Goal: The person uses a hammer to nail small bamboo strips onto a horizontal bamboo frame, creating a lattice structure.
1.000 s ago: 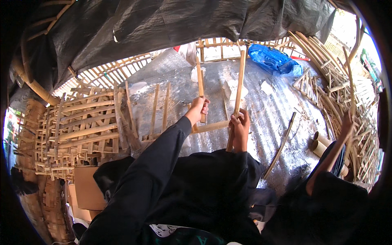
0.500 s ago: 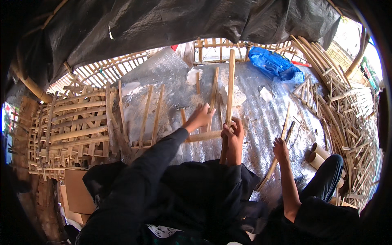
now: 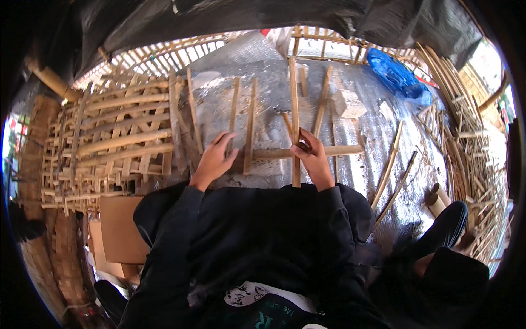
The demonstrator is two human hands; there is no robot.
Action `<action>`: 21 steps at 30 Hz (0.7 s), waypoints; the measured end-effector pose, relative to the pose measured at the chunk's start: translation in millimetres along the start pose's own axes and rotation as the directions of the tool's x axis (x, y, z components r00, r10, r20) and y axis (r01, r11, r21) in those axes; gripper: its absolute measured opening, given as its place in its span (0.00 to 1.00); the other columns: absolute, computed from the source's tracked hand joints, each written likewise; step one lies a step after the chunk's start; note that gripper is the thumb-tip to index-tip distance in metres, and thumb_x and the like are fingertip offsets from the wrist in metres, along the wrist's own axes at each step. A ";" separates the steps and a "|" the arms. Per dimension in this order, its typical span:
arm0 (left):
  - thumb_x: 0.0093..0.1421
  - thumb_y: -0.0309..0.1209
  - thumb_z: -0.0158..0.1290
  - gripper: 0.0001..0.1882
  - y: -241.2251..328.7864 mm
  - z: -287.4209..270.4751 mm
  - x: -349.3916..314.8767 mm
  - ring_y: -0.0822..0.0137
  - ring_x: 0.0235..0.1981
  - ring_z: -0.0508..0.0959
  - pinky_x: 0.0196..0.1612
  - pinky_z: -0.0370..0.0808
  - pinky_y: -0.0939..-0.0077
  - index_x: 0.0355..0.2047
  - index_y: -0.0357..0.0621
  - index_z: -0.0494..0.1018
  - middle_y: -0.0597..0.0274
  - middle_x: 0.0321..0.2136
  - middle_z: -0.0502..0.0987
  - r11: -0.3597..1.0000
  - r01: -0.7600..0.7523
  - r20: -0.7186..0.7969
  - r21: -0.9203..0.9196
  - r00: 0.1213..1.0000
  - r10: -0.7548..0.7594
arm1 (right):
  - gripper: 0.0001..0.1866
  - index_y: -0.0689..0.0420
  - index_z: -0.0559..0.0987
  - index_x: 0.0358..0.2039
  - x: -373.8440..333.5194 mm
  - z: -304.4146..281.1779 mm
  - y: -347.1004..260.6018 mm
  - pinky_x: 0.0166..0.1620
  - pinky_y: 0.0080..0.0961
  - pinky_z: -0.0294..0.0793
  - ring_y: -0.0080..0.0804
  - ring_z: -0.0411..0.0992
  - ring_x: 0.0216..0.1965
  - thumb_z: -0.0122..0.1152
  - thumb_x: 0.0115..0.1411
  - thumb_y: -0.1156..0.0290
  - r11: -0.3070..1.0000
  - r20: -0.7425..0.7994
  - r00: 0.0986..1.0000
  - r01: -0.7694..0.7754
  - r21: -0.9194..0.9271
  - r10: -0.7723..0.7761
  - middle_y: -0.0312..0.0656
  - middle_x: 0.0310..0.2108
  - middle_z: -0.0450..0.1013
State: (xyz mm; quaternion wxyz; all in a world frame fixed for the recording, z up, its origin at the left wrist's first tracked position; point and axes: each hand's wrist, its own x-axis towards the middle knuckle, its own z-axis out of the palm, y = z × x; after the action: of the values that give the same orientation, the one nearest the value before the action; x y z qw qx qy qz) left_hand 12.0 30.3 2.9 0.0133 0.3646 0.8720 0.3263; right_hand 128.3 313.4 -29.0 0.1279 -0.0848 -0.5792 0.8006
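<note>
My right hand [image 3: 313,159] pinches a bamboo slat [image 3: 294,98] between thumb and fingers, its length pointing away from me. That slat crosses over a bamboo pole [image 3: 342,150] lying sideways in front of my lap. My left hand [image 3: 212,163] is open, slightly blurred, with its fingers apart and nothing in them. Nearest to it are two upright-looking slats, a narrow slat [image 3: 233,107] and a wider slat [image 3: 251,120], whose lower end meets the pole. Another slat [image 3: 323,101] slants beyond my right hand. Whether these slats are fastened to the pole I cannot tell.
Stacked bamboo lattice panels [image 3: 126,134] stand at the left, above a cardboard box [image 3: 123,227]. Silvery sheeting [image 3: 378,131] covers the ground, with a pale block [image 3: 349,104] and loose slats [image 3: 387,164]. Farther right are a blue plastic bag [image 3: 397,77], bamboo piles [image 3: 474,164] and another person's leg [image 3: 441,227].
My left hand has let go of a slanting slat and moved left, opening. My right hand keeps its slat, now lower across the pole. The other person's hand has left the slat at right.
</note>
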 end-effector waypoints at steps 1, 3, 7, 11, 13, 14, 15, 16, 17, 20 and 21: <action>0.65 0.32 0.54 0.23 7.5 1.2 5.0 0.45 0.55 0.72 0.55 0.72 0.58 0.59 0.44 0.67 0.53 0.55 0.69 0.997 0.005 0.030 -0.073 1.000 -0.002 | 0.30 0.68 0.66 0.63 2.0 9.2 3.6 0.52 0.24 0.73 0.26 0.72 0.51 0.63 0.61 0.83 0.993 0.027 1.000 0.007 -0.117 -0.003 0.44 0.53 0.73; 0.63 0.33 0.55 0.24 14.4 9.8 18.0 0.44 0.54 0.73 0.55 0.72 0.56 0.59 0.43 0.67 0.52 0.54 0.70 0.996 -0.054 -0.002 -0.077 0.999 0.054 | 0.33 0.68 0.67 0.62 12.2 29.5 18.5 0.46 0.27 0.77 0.28 0.78 0.41 0.69 0.56 0.80 0.971 0.017 0.997 0.083 -0.225 -0.081 0.49 0.51 0.76; 0.61 0.35 0.58 0.26 -5.4 31.9 22.7 0.44 0.54 0.74 0.57 0.72 0.54 0.58 0.42 0.68 0.53 0.56 0.69 0.977 -0.212 -0.002 -0.018 0.977 0.212 | 0.37 0.66 0.69 0.60 34.3 47.9 36.2 0.40 0.30 0.78 0.36 0.82 0.36 0.76 0.50 0.74 0.709 0.032 0.990 0.123 -0.694 -0.140 0.53 0.45 0.78; 0.63 0.36 0.57 0.26 -13.8 39.0 18.7 0.45 0.57 0.72 0.58 0.71 0.55 0.60 0.44 0.68 0.55 0.59 0.66 0.988 -0.143 0.069 0.057 0.988 0.139 | 0.36 0.67 0.71 0.58 60.0 60.5 48.3 0.43 0.35 0.78 0.46 0.81 0.41 0.76 0.50 0.73 0.688 0.039 0.991 0.119 -0.716 -0.132 0.57 0.46 0.77; 0.62 0.36 0.57 0.27 -6.4 38.0 25.3 0.46 0.58 0.71 0.59 0.69 0.54 0.60 0.41 0.67 0.53 0.60 0.65 0.997 -0.070 0.123 -0.018 0.990 0.072 | 0.32 0.68 0.72 0.56 67.8 60.2 54.5 0.45 0.43 0.76 0.58 0.76 0.44 0.73 0.50 0.73 0.525 0.070 0.964 0.200 -0.828 -0.256 0.62 0.44 0.75; 0.62 0.36 0.57 0.27 -8.4 36.6 24.5 0.46 0.58 0.71 0.59 0.69 0.54 0.60 0.41 0.67 0.53 0.60 0.65 0.998 -0.054 0.136 -0.012 0.989 0.055 | 0.31 0.68 0.73 0.54 69.2 65.9 57.2 0.46 0.47 0.74 0.63 0.74 0.45 0.72 0.51 0.74 0.443 0.099 0.944 0.238 -0.865 -0.314 0.64 0.43 0.75; 0.60 0.37 0.58 0.27 -13.5 36.8 22.1 0.46 0.55 0.73 0.59 0.69 0.53 0.58 0.40 0.68 0.54 0.59 0.66 0.995 -0.101 0.105 0.024 0.990 0.098 | 0.28 0.68 0.73 0.53 67.5 76.8 54.0 0.43 0.48 0.74 0.64 0.74 0.42 0.70 0.51 0.76 0.470 0.092 0.948 0.233 -0.851 -0.303 0.65 0.41 0.74; 0.58 0.37 0.59 0.28 -19.3 35.6 18.7 0.47 0.53 0.75 0.59 0.69 0.52 0.56 0.39 0.69 0.54 0.58 0.66 0.987 -0.147 0.078 0.061 0.987 0.142 | 0.26 0.67 0.74 0.53 64.0 86.1 49.9 0.47 0.47 0.72 0.63 0.73 0.42 0.67 0.53 0.76 0.561 0.020 0.994 0.077 -0.824 -0.107 0.65 0.41 0.74; 0.61 0.38 0.57 0.29 -16.8 34.0 21.9 0.46 0.56 0.72 0.60 0.68 0.51 0.60 0.38 0.67 0.53 0.60 0.65 0.988 -0.142 0.137 0.067 0.982 0.132 | 0.25 0.67 0.74 0.53 64.8 80.9 55.5 0.48 0.50 0.70 0.61 0.73 0.44 0.66 0.54 0.75 0.452 0.106 0.968 0.200 -0.869 -0.226 0.63 0.41 0.75; 0.60 0.39 0.58 0.31 -11.2 29.6 26.3 0.46 0.56 0.72 0.60 0.68 0.51 0.60 0.38 0.66 0.53 0.61 0.63 0.992 -0.095 0.220 0.080 0.972 0.076 | 0.23 0.64 0.75 0.53 62.7 68.5 67.1 0.50 0.58 0.64 0.58 0.71 0.47 0.64 0.57 0.73 0.253 0.178 0.944 0.250 -0.935 -0.276 0.57 0.41 0.76; 0.59 0.41 0.60 0.33 -10.3 29.0 26.7 0.46 0.56 0.72 0.60 0.68 0.51 0.61 0.38 0.65 0.56 0.62 0.61 0.991 -0.082 0.230 0.105 0.972 0.056 | 0.22 0.63 0.76 0.53 61.8 67.3 67.8 0.50 0.62 0.62 0.57 0.70 0.49 0.63 0.58 0.71 0.178 0.158 0.959 0.202 -0.963 -0.236 0.54 0.42 0.76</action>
State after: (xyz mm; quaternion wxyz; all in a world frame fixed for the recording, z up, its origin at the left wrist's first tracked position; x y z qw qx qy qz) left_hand -6.5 58.3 -20.1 0.0805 0.4299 0.8687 0.2326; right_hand 43.1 251.0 -71.4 0.1670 -0.0732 -0.9552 0.2331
